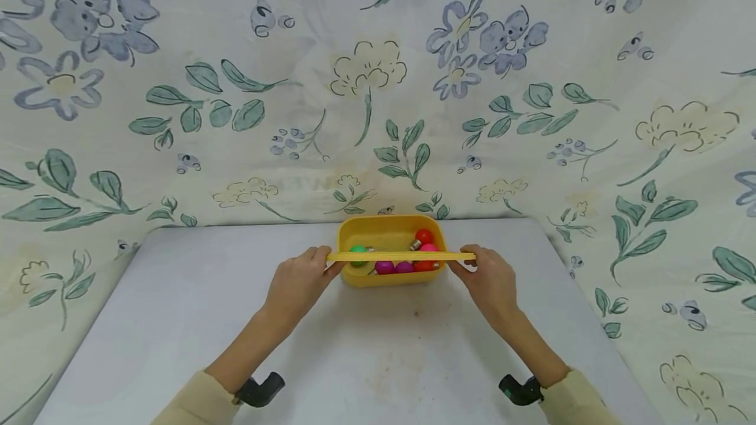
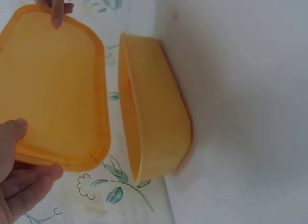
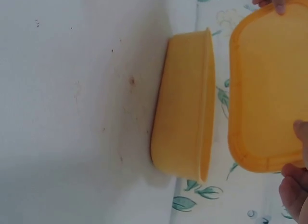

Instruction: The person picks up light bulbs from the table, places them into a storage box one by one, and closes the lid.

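Note:
A yellow plastic lid is held up on edge above a yellow container, apart from it in both wrist views. My left hand pinches the lid's left end, thumb on one face and fingers on the other. At the opposite end my right hand grips it the same way. Inside the container lie several small coloured bulbs with metal screw bases: a green one, a red one, purple ones and pink or red ones. The lid hides part of them in the head view.
The container stands on a white table near its back edge. Behind it hangs a floral cloth, which also runs down both sides. Small brown specks mark the tabletop in front of the container.

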`<act>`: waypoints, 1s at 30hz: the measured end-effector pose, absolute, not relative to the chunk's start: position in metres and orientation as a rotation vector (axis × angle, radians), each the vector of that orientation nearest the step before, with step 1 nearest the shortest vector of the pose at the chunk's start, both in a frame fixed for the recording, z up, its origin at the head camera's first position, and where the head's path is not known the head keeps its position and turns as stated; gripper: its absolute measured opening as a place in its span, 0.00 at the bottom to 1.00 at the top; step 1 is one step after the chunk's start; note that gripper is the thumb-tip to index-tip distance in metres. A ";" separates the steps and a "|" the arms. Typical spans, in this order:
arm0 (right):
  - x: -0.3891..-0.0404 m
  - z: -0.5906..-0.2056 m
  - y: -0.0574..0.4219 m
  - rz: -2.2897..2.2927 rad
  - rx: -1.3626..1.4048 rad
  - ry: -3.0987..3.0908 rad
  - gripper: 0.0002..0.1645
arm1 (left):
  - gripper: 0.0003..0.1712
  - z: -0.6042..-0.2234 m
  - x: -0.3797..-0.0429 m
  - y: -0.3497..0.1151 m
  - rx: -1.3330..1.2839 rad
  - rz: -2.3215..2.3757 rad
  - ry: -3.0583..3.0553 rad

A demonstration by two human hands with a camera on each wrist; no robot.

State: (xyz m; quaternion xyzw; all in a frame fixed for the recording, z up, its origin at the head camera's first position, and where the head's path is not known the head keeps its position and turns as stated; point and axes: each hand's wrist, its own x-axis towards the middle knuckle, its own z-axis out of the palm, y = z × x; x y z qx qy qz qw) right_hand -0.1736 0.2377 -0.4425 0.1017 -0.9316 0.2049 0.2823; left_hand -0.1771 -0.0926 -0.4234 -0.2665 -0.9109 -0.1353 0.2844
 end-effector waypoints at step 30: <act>-0.162 -0.444 0.232 0.744 0.296 -2.654 0.47 | 0.54 -0.421 -0.172 -0.087 -0.438 -0.879 -2.813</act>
